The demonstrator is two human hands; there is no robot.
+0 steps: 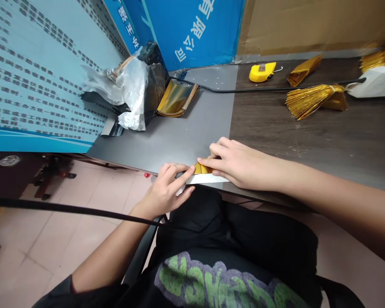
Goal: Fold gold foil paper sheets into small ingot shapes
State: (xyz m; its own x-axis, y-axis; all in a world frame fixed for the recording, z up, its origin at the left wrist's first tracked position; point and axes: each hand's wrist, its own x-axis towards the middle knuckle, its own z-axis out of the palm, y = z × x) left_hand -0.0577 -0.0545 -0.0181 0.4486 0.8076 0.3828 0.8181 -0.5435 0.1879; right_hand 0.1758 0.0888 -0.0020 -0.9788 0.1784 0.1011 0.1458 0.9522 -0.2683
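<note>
At the table's front edge, a small piece of gold paper [202, 167] lies folded between my two hands, with a white strip [208, 179] along its near side. My left hand [170, 185] is on the left, its index fingertip pressing the gold paper's left end and its thumb below the strip. From the right, my right hand [232, 161] presses on the paper with its fingers bent and held together. Part of the paper is hidden under the fingers.
Behind are a stack of gold sheets [176, 98], a crumpled plastic bag [134, 85], a yellow tape measure [262, 72], a tied gold paper bundle [308, 100], a folded gold piece [304, 70] and a white power strip [377, 81]. A black cable [244, 90] crosses the table [269, 128].
</note>
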